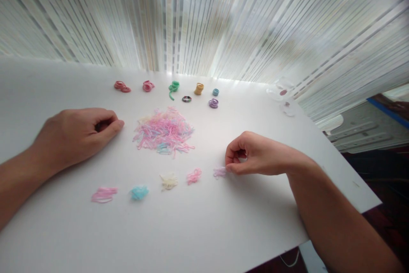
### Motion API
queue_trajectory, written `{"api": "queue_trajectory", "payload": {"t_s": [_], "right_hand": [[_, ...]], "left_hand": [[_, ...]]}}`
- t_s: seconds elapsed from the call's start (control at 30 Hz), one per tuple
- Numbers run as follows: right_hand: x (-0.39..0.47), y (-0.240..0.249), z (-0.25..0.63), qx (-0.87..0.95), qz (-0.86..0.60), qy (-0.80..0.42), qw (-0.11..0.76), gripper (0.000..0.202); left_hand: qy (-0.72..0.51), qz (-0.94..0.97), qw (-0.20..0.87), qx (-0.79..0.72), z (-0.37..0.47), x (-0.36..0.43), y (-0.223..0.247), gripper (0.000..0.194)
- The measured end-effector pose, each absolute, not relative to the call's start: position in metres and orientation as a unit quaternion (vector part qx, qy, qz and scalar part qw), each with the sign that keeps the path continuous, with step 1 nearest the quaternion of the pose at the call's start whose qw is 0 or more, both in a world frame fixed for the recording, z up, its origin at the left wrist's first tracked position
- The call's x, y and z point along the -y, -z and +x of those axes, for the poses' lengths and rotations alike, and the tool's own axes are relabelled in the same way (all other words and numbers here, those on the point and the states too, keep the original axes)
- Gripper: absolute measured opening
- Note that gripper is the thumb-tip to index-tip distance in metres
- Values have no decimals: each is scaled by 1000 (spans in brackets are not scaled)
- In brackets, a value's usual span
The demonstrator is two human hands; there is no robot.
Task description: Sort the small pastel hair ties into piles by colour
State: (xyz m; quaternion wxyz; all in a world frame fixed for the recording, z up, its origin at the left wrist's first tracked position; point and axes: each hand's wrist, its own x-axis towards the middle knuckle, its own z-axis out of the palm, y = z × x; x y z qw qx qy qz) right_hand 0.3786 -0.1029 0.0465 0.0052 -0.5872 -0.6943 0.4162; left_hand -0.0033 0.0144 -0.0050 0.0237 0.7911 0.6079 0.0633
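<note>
My right hand (244, 156) is pinched at the edge of a small lilac cluster of rubber bands (219, 172), thumb and forefinger on it. My left hand (83, 132) rests on the table with its fingers curled and thumb against the forefinger; nothing shows in it. Between the hands lies a loose heap of mixed pastel rubber bands (164, 130). Nearer to me is a row of small sorted piles: pink bands (104, 194), light blue bands (139, 193), cream bands (169, 182) and rose-pink bands (194, 176), with the lilac cluster at its right end.
Along the back of the white table (179, 230) stand coiled bundles: red (122, 86), pinkish red (148, 86), green (174, 87), yellow (198, 89), blue (215, 92) and purple (213, 103). A beaded ring (187, 99) lies among them. Clear plastic pieces (284, 94) sit back right, before string curtains (198, 17).
</note>
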Motion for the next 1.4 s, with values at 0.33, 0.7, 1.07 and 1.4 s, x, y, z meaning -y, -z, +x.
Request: {"api": "queue_trajectory", "payload": {"t_s": [0.33,0.7,1.07,1.4], "right_hand": [[102,-48,376,686,-583,-435,-9,11],[101,-50,380,694,-573,-434,-23,16],[87,-34,393,665,-619,-390,149,22],[74,-1,387,701,-612,-227,287,29]], "left_hand": [[-62,792,22,-607,-1,-15,4,42],[-64,794,10,-604,-4,-17,6,45],[-61,797,20,-601,-5,-16,4,42],[-50,795,28,-604,0,-14,2,41]]}}
